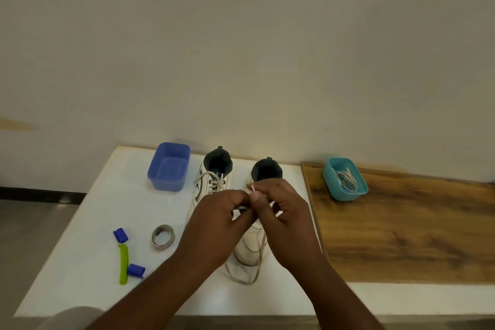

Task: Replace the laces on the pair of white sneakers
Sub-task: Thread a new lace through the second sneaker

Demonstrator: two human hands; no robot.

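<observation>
The white sneakers stand side by side on the white table, toes toward me, and I work over them from above. Starting at the far left of the table, a green strip lies flat with a blue cap at its top end and another blue piece just beside its lower end. Next to these is a metal ring, lying on its side. Behind it, near the wall, sits a blue tub. Then comes the left sneaker, with its lace threaded through the upper eyelets; my left hand covers its front half. My left fingers are curled inward and meet my right hand over the shoes, pinching a bit of white lace between them. My right hand is curled too, thumb and forefinger nipping a thin end of lace that points up just in front of the right sneaker. That shoe's dark collar shows above my knuckles and its white toe below, where a loop of lace trails off the toe onto the table. To the right the white top gives way to a wooden board, and on its far corner sits a teal tub holding a coil of white laces.
</observation>
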